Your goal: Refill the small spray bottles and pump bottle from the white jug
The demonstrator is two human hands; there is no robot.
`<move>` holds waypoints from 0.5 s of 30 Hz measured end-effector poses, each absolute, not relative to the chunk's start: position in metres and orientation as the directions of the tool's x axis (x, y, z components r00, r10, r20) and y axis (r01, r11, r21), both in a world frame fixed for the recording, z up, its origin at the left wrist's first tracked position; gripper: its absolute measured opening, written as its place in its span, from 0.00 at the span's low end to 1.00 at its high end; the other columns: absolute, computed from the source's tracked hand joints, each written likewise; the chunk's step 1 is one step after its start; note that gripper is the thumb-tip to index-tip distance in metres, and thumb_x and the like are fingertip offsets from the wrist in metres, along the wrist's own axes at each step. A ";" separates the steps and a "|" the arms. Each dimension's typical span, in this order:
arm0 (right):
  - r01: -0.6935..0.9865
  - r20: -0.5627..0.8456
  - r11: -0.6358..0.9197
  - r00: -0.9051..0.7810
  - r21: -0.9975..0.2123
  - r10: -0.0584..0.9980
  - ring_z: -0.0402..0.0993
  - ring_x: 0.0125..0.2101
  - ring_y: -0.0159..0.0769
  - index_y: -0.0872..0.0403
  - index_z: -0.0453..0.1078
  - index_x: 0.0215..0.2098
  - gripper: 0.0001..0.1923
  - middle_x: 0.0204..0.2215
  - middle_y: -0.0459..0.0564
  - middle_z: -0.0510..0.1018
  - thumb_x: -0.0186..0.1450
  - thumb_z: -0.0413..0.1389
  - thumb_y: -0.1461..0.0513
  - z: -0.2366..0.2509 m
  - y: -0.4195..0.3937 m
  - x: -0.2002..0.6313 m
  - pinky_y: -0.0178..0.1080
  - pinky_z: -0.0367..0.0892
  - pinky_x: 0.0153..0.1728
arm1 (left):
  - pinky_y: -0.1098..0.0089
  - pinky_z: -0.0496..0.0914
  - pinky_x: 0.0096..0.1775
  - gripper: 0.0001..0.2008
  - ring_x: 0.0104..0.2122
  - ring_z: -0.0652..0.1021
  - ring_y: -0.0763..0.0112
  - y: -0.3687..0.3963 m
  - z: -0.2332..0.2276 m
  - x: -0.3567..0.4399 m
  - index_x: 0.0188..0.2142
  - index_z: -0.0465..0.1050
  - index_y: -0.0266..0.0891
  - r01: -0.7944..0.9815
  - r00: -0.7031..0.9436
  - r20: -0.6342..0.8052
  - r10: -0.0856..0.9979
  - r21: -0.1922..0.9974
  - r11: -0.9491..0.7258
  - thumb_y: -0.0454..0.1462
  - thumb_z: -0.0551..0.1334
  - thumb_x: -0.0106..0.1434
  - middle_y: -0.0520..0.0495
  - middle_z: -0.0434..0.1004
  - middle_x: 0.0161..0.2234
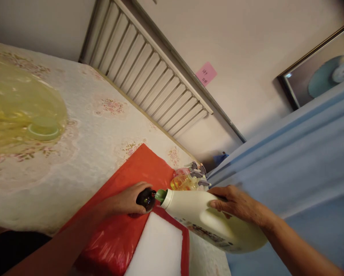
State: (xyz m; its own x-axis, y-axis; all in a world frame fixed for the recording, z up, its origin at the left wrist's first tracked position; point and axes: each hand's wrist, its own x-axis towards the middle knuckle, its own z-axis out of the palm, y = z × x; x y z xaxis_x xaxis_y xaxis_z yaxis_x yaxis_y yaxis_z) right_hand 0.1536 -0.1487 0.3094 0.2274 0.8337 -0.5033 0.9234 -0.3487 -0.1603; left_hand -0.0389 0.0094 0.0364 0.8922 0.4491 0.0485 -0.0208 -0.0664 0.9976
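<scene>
One white jug [215, 224] — tipped, its spout at one dark bottle [146, 199] — sits in the right hand's [237, 203] closed grip; the left hand [128, 200] clasps the bottle on a red bag [123, 234].

Floral-cloth table [82, 153] — red plastic bag [123, 230], white pad [157, 249], yellowish transparent bag [17, 107] lying on it.

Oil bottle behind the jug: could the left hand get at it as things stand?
Probably not: the left hand grips a dark bottle, and the jug spout lies between it and the oil bottle.
</scene>
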 end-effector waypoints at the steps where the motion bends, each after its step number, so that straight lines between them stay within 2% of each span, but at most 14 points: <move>1: 0.924 -0.503 -0.348 0.226 -0.162 0.834 0.66 0.22 0.29 0.56 0.72 0.40 0.19 0.26 0.45 0.72 0.68 0.53 0.48 0.309 -0.149 0.154 0.32 0.62 0.23 | 0.73 0.68 0.22 0.32 0.38 0.78 0.58 0.009 0.036 -0.039 0.52 0.64 0.43 -0.024 0.892 0.053 0.450 0.997 -0.070 0.33 0.62 0.44 0.43 0.70 0.50; 5: 0.924 -0.498 -0.347 0.229 -0.158 0.836 0.67 0.23 0.29 0.56 0.72 0.39 0.19 0.27 0.46 0.73 0.67 0.53 0.48 0.310 -0.149 0.154 0.31 0.61 0.22 | 0.74 0.67 0.22 0.32 0.35 0.77 0.61 0.009 0.034 -0.038 0.51 0.65 0.44 -0.026 0.890 0.058 0.451 0.997 -0.076 0.33 0.62 0.43 0.44 0.71 0.49; 10: 0.930 -0.498 -0.337 0.225 -0.147 0.838 0.67 0.22 0.29 0.56 0.73 0.40 0.20 0.28 0.46 0.74 0.67 0.52 0.48 0.311 -0.149 0.152 0.32 0.61 0.22 | 0.73 0.67 0.21 0.31 0.35 0.78 0.60 0.009 0.034 -0.038 0.50 0.65 0.45 -0.033 0.893 0.058 0.446 0.997 -0.065 0.33 0.62 0.44 0.44 0.71 0.48; 15: 0.934 -0.497 -0.328 0.220 -0.141 0.839 0.67 0.22 0.29 0.56 0.72 0.40 0.20 0.27 0.45 0.73 0.67 0.52 0.47 0.311 -0.148 0.152 0.32 0.61 0.22 | 0.73 0.68 0.21 0.30 0.32 0.77 0.64 0.008 0.036 -0.039 0.50 0.65 0.45 -0.029 0.896 0.047 0.442 0.998 -0.048 0.34 0.62 0.45 0.45 0.70 0.48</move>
